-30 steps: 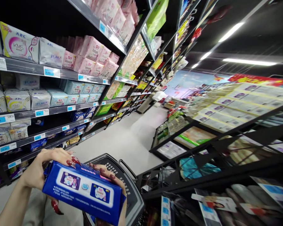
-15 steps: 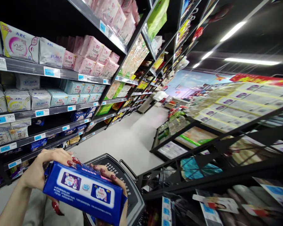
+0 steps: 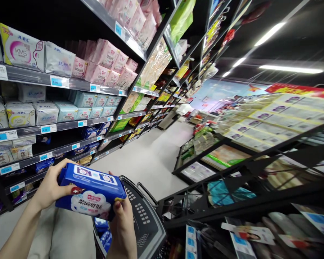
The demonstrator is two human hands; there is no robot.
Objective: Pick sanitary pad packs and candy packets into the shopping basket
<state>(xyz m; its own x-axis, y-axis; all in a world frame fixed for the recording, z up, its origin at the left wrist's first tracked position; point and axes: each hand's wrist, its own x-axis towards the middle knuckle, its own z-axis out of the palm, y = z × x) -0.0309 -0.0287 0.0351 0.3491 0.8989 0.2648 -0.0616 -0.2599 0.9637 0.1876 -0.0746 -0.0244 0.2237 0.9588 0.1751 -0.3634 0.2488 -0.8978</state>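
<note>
Between both hands I hold a dark blue pack of sanitary pads [image 3: 90,201], tilted so its printed front with a white cloud shape faces me. My left hand [image 3: 52,187] grips the pack's left end, the red-nailed thumb lying across the front and the fingers hidden behind. My right hand [image 3: 124,219] holds the right end, its thumb at the lower right corner. Just below the pack is a dark grey shopping basket [image 3: 151,230], partly covered by my right arm. Blue packs [image 3: 104,233] lie inside it.
To the left, a tall shelf [image 3: 78,84] holds white, pink and light blue packs above price tags. A grey floor aisle [image 3: 151,151] runs ahead. Along the right stand black display racks [image 3: 232,180] with packaged goods and a stack of boxed goods [image 3: 280,115].
The pack has been turned from its narrow side to its printed front and raised a little. My right hand has shifted from over the top to the right end.
</note>
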